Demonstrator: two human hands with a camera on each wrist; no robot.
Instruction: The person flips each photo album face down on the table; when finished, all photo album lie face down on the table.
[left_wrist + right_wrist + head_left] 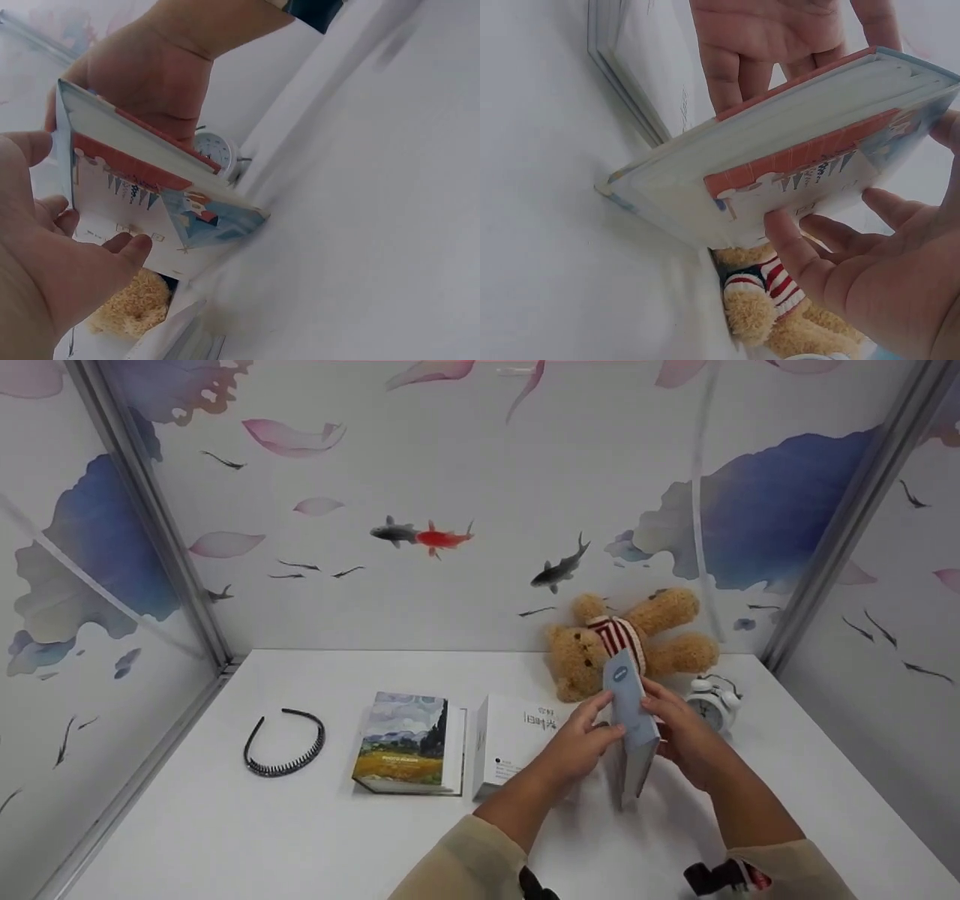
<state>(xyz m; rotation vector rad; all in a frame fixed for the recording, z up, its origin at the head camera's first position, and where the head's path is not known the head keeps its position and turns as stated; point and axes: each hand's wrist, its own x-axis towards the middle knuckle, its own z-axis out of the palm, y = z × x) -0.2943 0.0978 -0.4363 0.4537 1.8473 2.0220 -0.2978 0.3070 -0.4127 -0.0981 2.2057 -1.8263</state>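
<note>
Both hands hold a thick book (630, 701) on edge above the right half of the white table, its pale blue spine facing up. My left hand (576, 746) grips it from the left, thumb near the spine and fingers along one cover. From the other side my right hand (686, 735) grips the opposite cover. In the left wrist view the book (127, 180) shows a red band, small flags and a cartoon figure on its cover. Pages show between the covers of the book (810, 142) in the right wrist view. Its lower corner is close to the table; contact is unclear.
A teddy bear (577, 656) in a striped top lies against the back wall. The white alarm clock (712, 706) stands right of the hands. Left of them lie a white book (517, 727), a photo album with a landscape cover (401, 739) and a black headband (281, 769).
</note>
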